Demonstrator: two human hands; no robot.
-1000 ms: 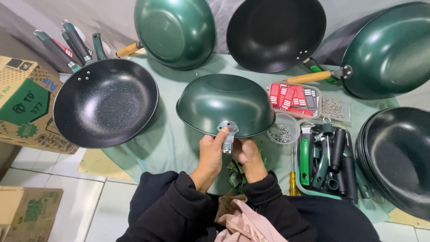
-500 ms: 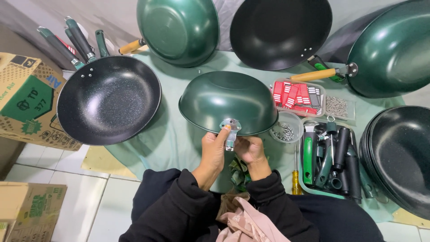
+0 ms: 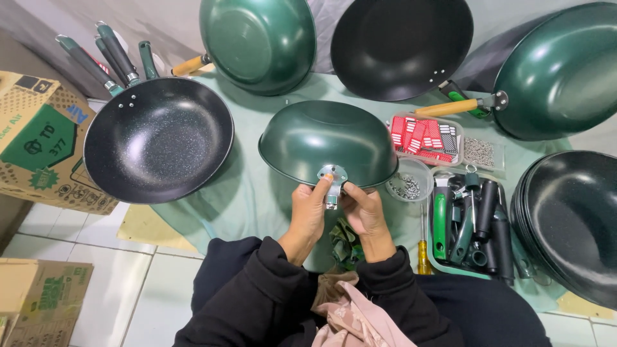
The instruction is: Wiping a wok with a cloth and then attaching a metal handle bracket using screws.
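— Wok (image 3: 328, 138), the green one lying upside down on the pale green cloth (image 3: 250, 186), is sitting right in front of me, its rim nearest my body. I'm working both hands at the metal handle bracket (image 3: 333, 177) on its near wall.

— How are the hands gripping?

— My left hand (image 3: 308, 215) is pinching the bracket, thumb and fingertips closed on its left side. My right hand (image 3: 366, 215) is closing on the lower end of it from the right; whether there is a small part between those fingers, I cannot tell (they are covering that spot).

— What's lying around you?

— Just right of the wok, a clear tub of small metal fasteners (image 3: 408, 185), a tray of red and white packets (image 3: 424, 136) behind it, and a tray of black and green handles (image 3: 472, 218) further right. A yellow-handled screwdriver (image 3: 423, 247) is lying beside my right wrist. A black wok facing up (image 3: 157, 148) is resting to my left.

— What could go wrong from here?

— I'm judging the wok could rock or slide, since it's resting only on its round rim and I'm pushing at one edge. A fastener could slip from my fingertips and vanish into the cloth folds or my lap. My right elbow is also working near the open tub, and a nudge could spill it.
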